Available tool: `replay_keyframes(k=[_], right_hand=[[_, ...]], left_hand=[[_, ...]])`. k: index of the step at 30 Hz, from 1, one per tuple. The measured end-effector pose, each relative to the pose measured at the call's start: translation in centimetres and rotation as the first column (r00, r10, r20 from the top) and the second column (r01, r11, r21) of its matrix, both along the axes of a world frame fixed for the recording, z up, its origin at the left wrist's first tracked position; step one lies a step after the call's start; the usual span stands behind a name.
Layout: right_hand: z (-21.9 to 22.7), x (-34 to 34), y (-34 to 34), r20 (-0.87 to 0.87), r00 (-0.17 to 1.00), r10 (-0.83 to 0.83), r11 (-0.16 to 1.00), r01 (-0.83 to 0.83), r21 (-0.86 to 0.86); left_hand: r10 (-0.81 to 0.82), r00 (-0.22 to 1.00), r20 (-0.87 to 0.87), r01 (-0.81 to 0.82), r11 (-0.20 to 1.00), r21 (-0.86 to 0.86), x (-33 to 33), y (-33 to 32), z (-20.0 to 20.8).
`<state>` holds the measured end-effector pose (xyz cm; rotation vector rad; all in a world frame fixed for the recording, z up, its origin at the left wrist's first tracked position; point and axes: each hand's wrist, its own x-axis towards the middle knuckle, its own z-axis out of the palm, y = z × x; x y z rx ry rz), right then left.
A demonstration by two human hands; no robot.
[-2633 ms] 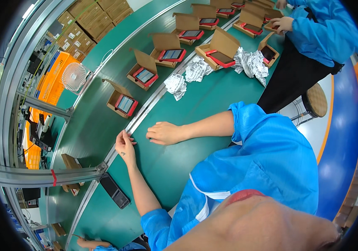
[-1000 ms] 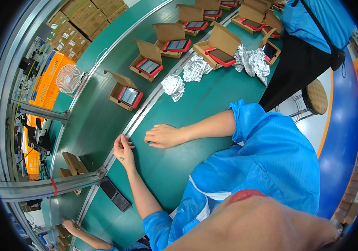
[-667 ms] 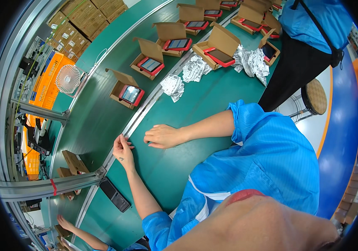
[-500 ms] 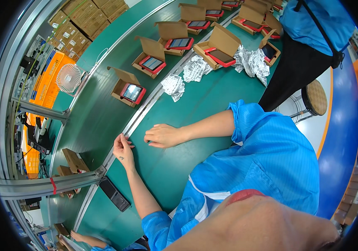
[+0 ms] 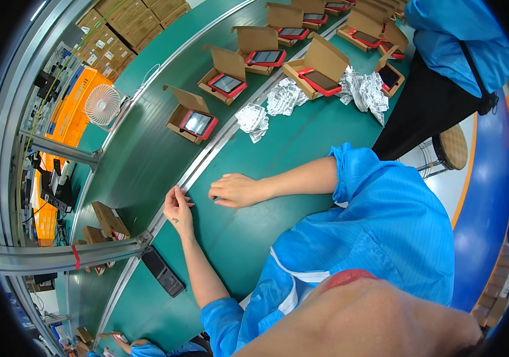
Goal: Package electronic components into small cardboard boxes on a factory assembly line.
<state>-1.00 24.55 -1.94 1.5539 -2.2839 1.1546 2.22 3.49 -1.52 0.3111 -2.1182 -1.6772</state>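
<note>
My left hand rests by the metal rail at the edge of the green table. Its fingers are loosely bent and somewhat apart, with nothing visible in them. To its right, my right hand lies palm down on the tabletop, fingers slightly curved and holding nothing. Beyond the rail, an open cardboard box carries a red-edged handheld device with a lit screen. A pile of printed white paper slips lies nearer the rail. A black oblong device sits left of my left forearm.
Several similar open boxes line the belt toward the far right. A metal post arm crosses at left. A small white fan stands behind the belt. A person in blue works at far right; another person's sleeve shows lower left.
The scene has shifted slightly rightward in the view. At lower left, the other person's hand has changed position. My hands stay nearly still.
</note>
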Motion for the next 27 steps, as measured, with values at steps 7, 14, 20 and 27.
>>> replay_keyframes(k=[7,14,20,27], right_hand=[[0.2,0.1,0.0,0.035,0.999,-0.009,0.999,0.007,0.048],[-0.1,0.0,-0.1,-0.004,1.000,0.004,1.000,-0.004,0.000],[0.2,0.1,-0.1,-0.004,1.000,0.007,1.000,-0.007,0.009],[0.2,0.1,-0.1,0.026,1.000,-0.005,0.999,0.004,0.043]], left_hand=[[0.003,1.000,-0.004,-0.003,1.000,0.014,0.0,-0.1,-0.2],[-0.059,0.992,0.113,0.057,0.998,0.014,0.7,-0.3,0.3],[-0.014,0.999,-0.053,0.013,1.000,-0.017,0.4,0.5,0.4],[-0.008,1.000,-0.013,0.007,0.999,-0.054,0.1,0.5,0.3]])
